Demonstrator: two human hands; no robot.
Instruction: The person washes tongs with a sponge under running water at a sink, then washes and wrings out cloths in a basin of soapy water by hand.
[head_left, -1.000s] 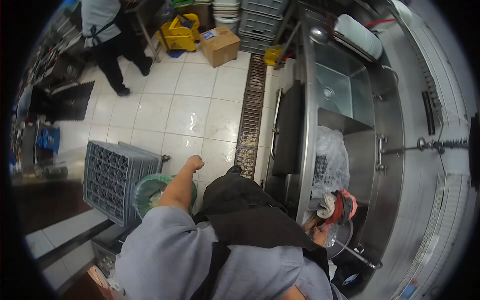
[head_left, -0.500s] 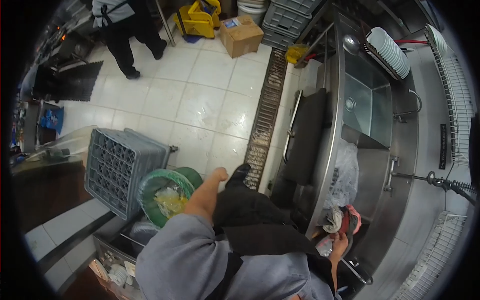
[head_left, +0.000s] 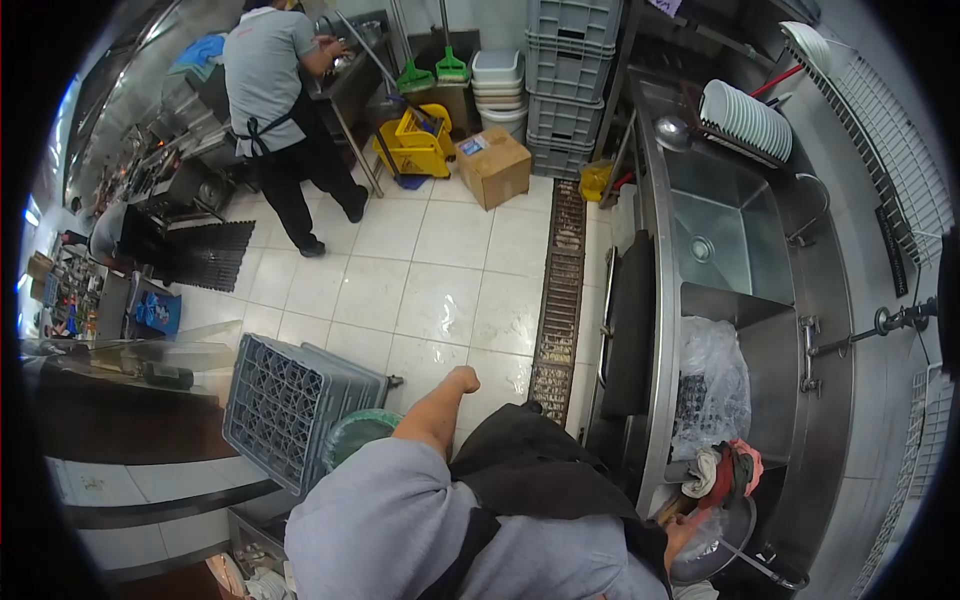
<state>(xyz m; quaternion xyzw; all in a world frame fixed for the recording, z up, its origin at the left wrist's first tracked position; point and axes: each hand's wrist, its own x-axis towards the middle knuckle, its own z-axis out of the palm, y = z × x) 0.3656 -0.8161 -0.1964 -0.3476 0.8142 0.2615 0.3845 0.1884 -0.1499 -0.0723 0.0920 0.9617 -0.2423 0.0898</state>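
Note:
My left hand [head_left: 463,380] is a fist held over the tiled floor, with nothing visible in it. Below it on the left, the green-lined bin [head_left: 362,432] is partly covered by my sleeve. At the sink's near end, my right hand [head_left: 682,532] has its fingers stretched out beside a bunch of white, red, dark and pink cloths [head_left: 722,474]. A clear plastic bag [head_left: 710,532] and a round metal bowl [head_left: 738,530] are close to those fingers. Crumpled clear plastic [head_left: 712,385] lies in the near sink basin.
Grey glass racks [head_left: 280,405] stand left of the bin. A floor drain [head_left: 560,290] runs along the sink counter [head_left: 660,330]. Further off are a cardboard box [head_left: 493,167], a yellow mop bucket [head_left: 420,145] and a person [head_left: 270,90] at a back counter. White plates [head_left: 745,120] stand beside the far basin.
The view has tilted up, showing more of the far person and room. My right hand has shifted down slightly from the cloths, its fingers now more stretched. My left hand remains a fist.

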